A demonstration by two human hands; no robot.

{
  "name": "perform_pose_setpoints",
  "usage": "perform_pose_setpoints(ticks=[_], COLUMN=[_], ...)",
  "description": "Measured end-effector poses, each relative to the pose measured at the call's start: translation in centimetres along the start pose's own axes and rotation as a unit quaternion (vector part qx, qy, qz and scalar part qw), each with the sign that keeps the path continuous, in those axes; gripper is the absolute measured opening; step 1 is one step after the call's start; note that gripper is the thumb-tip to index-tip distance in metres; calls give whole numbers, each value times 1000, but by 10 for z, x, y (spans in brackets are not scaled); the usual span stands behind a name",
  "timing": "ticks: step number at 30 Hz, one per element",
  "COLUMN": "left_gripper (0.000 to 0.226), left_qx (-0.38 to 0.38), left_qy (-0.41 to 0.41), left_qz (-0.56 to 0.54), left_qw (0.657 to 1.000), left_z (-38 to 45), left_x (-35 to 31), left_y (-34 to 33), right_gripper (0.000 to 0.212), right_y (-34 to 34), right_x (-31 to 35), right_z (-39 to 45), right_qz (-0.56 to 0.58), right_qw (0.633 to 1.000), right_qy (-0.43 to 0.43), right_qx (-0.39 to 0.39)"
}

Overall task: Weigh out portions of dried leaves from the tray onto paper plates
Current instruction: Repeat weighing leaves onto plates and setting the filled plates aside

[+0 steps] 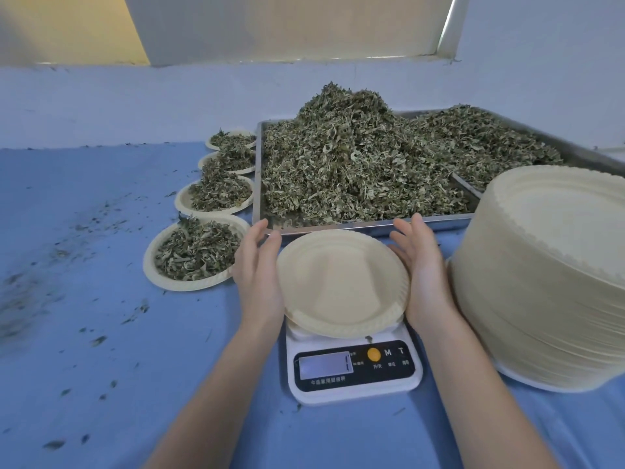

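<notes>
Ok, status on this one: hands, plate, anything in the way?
Both hands open: left, right, flanking the plate. Plate empty, on the scale. Tray heaped behind; nothing in the way.

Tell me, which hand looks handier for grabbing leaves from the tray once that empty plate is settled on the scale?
Probably the right hand. It lies beside the empty plate on the scale, and its fingertips reach the tray rim before the leaf heap. The left hand sits nearer the filled plates, near the tray's corner.

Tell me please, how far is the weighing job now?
Done: four filled plates sit left of the tray. In hand: left hand and right hand flank an empty plate on the scale. Left: a large leaf pile and a tall plate stack.
</notes>
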State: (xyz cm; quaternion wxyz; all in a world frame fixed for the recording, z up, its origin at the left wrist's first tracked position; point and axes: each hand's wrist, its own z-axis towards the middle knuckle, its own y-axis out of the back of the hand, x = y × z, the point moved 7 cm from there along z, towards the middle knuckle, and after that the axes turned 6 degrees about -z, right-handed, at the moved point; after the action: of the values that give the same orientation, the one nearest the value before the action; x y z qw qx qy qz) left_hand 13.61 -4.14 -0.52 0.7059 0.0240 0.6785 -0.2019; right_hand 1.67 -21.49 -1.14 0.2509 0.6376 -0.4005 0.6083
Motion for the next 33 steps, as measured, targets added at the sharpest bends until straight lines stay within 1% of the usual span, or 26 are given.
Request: perform_pose_setpoints(ticks=[3,7,13,16,18,19,21,23,25,26,27,29,31,33], left_gripper=[35,40,45,31,27,28,40,52,55,53,51,44,32,28], left_qx=[3,4,2,-16,-28,-31,-34,-37,-35,-35,-35,-39,-45,-54], left_qy=[-2,-2,-12,-14,-10,-7,0,-2,-10,-10,-7,1,7,15], left_qz=[-2,5,21,10,6,4,0,2,5,6,5,-2,-7,-12], left_qw=[1000,1000,1000,1000,1000,999,999,999,999,999,999,999,999,998], left_z=[-1,0,1,6,9,10,9,7,6,5,4,2,0,-2], left_x=[-1,0,2,2,2,2,2,3,2,3,3,3,4,6], left_y=[-1,0,-2,-1,0,0,0,3,7,9,9,9,8,10], right_gripper=[46,47,43,42,42,39,32,30,30,28,30,52,72,81], right_y=[3,5,6,4,4,4,7,12,16,17,19,30,40,41], right_x=[0,-1,-5,-4,-2,-1,-2,-11,-24,-28,-30,-33,-38,-39], right_z=[1,3,6,9,9,9,4,-8,-24,-33,-43,-57,-65,-71], right_qz=[-4,-12,-15,-14,-17,-21,-26,-21,-18,-30,-46,-55,-49,-57], right_qw=[1000,1000,999,998,998,998,997,999,999,997,993,990,990,986], right_qy=[7,14,20,23,29,34,41,29,21,31,45,62,53,41], right_qx=[-9,-19,-45,-55,-58,-57,-53,-30,30,68,98,111,124,153])
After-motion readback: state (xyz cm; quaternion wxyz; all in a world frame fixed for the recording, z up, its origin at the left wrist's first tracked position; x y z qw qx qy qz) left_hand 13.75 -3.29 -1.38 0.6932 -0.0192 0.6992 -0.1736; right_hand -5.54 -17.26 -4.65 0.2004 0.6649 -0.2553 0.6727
